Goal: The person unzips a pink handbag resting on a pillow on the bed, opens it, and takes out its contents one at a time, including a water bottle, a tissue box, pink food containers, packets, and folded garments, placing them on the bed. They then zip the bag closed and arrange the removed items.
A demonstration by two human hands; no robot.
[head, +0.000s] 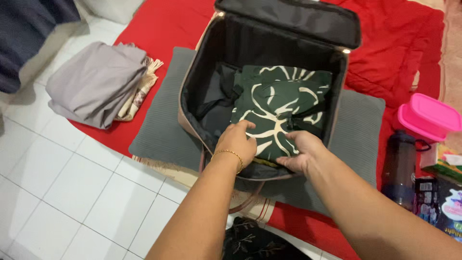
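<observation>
**A:** What were the fingers doing when you checked the head view?

**B:** I saw the left hand [236,142] lying flat, its fingers [244,126] spread loose and pressing down on the folded green cloth [281,108] with the cream pattern. They gripped nothing. The right hand [301,151] sat just beside it, cupped along the cloth's near edge; its fingertips were hidden under the fold, so I couldn't tell whether they had pinched it.

**B:** The cloth itself lay inside the open black bag [207,62], against the bag's right wall from where the fingers were, with bare lining left of them.

**A:** How did you judge it would handle?

**B:** Soft and light, I reckoned, limp enough to sag and come unfolded if lifted by one corner. I'd have taken it with both palms under the near edge, or flat on top to press it down. Not slippery, not fragile.

**A:** And farther out?

**B:** The bag rested on a grey cushion [159,125] over a red blanket [159,24]. Well left of the fingers lay a pile of grey folded fabric [94,82]. Well to the right stood a dark bottle [399,168] and a pink lidded box [428,115], near some packets [440,200]. White floor tiles [62,183] lay nearest me.
</observation>
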